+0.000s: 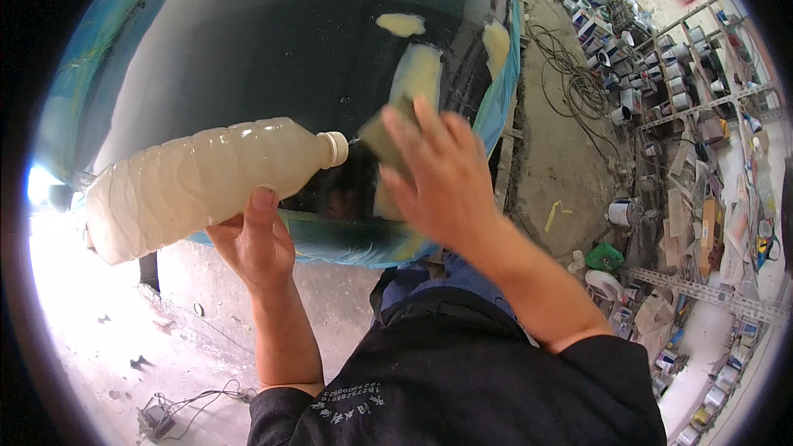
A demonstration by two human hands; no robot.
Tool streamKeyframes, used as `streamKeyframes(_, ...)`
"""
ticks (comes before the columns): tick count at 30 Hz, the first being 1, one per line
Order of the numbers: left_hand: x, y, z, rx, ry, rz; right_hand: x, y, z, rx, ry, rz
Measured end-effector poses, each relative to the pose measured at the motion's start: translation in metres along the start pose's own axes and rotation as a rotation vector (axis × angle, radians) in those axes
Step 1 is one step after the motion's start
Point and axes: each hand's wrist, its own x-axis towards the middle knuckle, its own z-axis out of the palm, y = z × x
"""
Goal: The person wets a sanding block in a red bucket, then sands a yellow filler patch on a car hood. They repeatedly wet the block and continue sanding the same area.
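My left hand point(260, 238) holds a large ribbed plastic bottle point(204, 179) of cloudy liquid on its side, its white cap point(335, 149) pointing right. A thin bit of liquid shows at the cap. Blurred, my right hand point(437, 167) presses a greenish-brown sanding pad or sheet point(387, 139) on a dark, wet-looking car body panel point(248, 62). Pale yellow filler point(419, 71) lies just above that hand. Another filler patch point(401, 25) is further up, and a third point(496, 46) is near the panel's right edge.
Blue-green masking film point(347, 241) borders the panel. Coiled hoses or cables point(573, 90) lie on the concrete floor at right, beside metal shelving point(694, 108) crowded with paint cans. A green bag point(604, 257) sits lower right. A small device with a cable point(156, 418) lies at lower left.
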Motion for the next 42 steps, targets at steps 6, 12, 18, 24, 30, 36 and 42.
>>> streamKeyframes(6,-0.003,0.008,-0.007,-0.001,-0.027,-0.012,-0.049,-0.02,-0.001,0.008,-0.024,-0.056)
streamKeyframes(12,-0.004,0.018,-0.01,0.037,-0.045,0.01,-0.006,-0.007,0.003,0.037,0.016,-0.018)
streamKeyframes(18,-0.012,0.019,-0.02,0.028,-0.017,0.017,-0.069,-0.022,0.0,0.058,-0.007,-0.063)
streamKeyframes(24,-0.011,0.019,-0.019,0.061,-0.02,0.002,-0.004,-0.018,0.006,0.034,0.021,-0.043)
streamKeyframes(30,-0.008,0.022,-0.02,0.009,-0.026,0.03,-0.071,-0.031,-0.008,0.079,-0.045,-0.092)
streamKeyframes(36,-0.008,0.025,-0.03,0.001,-0.004,0.048,-0.01,-0.026,0.012,0.069,-0.004,-0.096)
streamKeyframes(42,-0.011,0.028,-0.033,-0.013,-0.017,0.055,-0.072,-0.014,-0.003,0.108,-0.048,-0.155)
